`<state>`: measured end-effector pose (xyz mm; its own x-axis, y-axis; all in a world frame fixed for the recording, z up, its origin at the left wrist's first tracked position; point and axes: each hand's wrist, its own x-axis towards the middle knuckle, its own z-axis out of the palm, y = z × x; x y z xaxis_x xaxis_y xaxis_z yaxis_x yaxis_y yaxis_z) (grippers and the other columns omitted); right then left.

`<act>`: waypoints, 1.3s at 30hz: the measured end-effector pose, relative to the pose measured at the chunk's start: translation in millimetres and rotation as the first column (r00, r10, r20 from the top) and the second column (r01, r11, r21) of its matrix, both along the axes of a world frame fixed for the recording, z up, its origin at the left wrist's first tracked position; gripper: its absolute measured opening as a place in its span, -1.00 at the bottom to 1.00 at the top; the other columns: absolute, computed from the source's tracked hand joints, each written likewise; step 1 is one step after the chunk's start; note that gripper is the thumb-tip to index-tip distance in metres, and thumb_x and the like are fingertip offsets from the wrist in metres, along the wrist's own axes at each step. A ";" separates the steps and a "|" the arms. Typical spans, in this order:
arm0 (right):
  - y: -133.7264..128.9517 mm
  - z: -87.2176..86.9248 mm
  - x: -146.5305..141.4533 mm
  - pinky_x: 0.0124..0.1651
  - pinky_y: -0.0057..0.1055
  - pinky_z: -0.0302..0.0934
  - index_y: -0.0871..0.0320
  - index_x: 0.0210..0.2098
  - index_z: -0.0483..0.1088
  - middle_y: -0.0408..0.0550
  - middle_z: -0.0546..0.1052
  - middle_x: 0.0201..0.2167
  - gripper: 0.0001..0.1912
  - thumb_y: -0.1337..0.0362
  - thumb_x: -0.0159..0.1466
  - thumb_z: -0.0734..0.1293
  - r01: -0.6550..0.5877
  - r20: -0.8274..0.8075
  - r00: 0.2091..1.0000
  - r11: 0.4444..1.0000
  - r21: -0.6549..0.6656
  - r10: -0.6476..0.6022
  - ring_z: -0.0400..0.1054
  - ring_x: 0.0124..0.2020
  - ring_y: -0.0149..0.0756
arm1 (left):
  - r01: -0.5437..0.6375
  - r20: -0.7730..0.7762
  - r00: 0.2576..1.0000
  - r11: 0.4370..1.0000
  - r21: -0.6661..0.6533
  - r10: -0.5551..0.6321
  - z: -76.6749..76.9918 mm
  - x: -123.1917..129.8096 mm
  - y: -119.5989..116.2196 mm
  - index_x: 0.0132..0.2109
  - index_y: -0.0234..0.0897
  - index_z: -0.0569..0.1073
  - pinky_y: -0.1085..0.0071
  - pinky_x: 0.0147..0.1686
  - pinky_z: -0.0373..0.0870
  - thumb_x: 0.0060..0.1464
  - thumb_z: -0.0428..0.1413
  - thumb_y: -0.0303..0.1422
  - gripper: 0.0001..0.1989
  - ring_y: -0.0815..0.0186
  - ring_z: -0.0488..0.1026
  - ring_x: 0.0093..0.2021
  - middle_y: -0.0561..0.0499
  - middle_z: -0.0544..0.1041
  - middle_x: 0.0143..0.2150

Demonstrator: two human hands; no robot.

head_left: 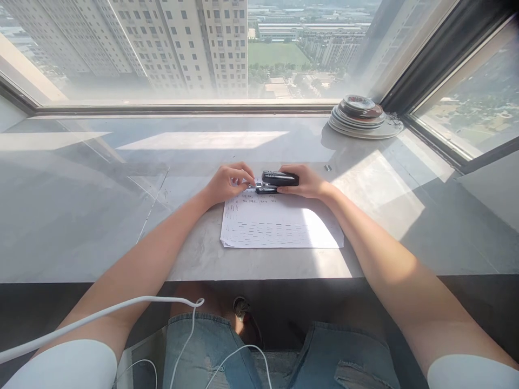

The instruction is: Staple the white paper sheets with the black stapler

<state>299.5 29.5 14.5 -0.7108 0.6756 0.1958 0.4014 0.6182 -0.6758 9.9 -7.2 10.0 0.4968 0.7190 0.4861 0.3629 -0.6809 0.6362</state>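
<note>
A black stapler (279,178) lies over the top edge of a stack of printed paper sheets (267,229). Its upper arm is raised away from the base, and a silvery metal part shows at its left end. My right hand (306,181) is closed around the stapler's right end, thumb below and fingers above. At the left end, my left hand (233,181) has its thumb and fingertips pinched together against the metal part; whatever is between them is too small to make out. Beyond my right hand lies a small silvery strip of staples (328,168).
A stack of plates (365,121) stands at the back right corner of the pale stone counter (194,237), by the window frame (182,109). A white cable (133,302) loops across my left arm and lap, below the counter's front edge.
</note>
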 end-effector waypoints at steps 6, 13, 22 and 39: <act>-0.7 1.7 0.2 -0.29 -0.34 0.03 0.10 -0.39 0.31 -0.13 0.35 -0.40 -0.55 -0.14 0.23 0.42 0.005 0.013 1.000 1.000 0.000 -0.005 0.21 -0.36 -0.26 | 0.004 -0.013 1.000 1.000 0.005 -0.004 0.4 -0.9 -0.1 -0.26 -0.16 0.68 0.40 -0.41 0.36 0.13 0.15 -0.49 -0.80 0.36 0.46 -0.34 -0.04 0.61 -0.16; -0.9 1.3 0.2 -0.29 -0.33 0.03 0.10 -0.38 0.32 -0.14 0.34 -0.40 -0.57 -0.12 0.23 0.42 0.001 0.006 1.000 1.000 -0.008 -0.001 0.21 -0.37 -0.27 | -0.008 -0.029 1.000 1.000 0.001 0.008 -0.3 -1.2 0.8 -0.29 -0.17 0.68 0.41 -0.42 0.32 0.08 0.11 -0.56 -0.73 0.37 0.45 -0.35 -0.02 0.61 -0.16; -1.2 1.9 0.0 -0.29 -0.34 0.02 0.10 -0.36 0.33 -0.13 0.36 -0.39 -0.59 -0.10 0.24 0.42 0.001 0.012 1.000 1.000 -0.010 -0.001 0.22 -0.35 -0.27 | -0.078 0.003 0.997 0.997 -0.002 0.078 -1.0 -0.8 3.2 -0.43 -0.22 0.65 0.41 -0.45 0.26 -0.01 0.07 -0.61 -0.71 0.42 0.35 -0.43 -0.01 0.58 -0.25; -0.5 0.5 0.2 -0.29 -0.36 0.03 0.11 -0.37 0.33 -0.14 0.37 -0.41 -0.58 -0.12 0.22 0.42 0.014 0.017 1.000 1.000 -0.020 -0.014 0.23 -0.35 -0.28 | -0.076 -0.019 0.997 0.997 0.003 0.076 -0.8 -4.4 1.1 -0.38 -0.25 0.57 0.45 -0.53 0.13 -0.16 0.02 -0.69 -0.67 0.46 0.17 -0.50 0.00 0.52 -0.22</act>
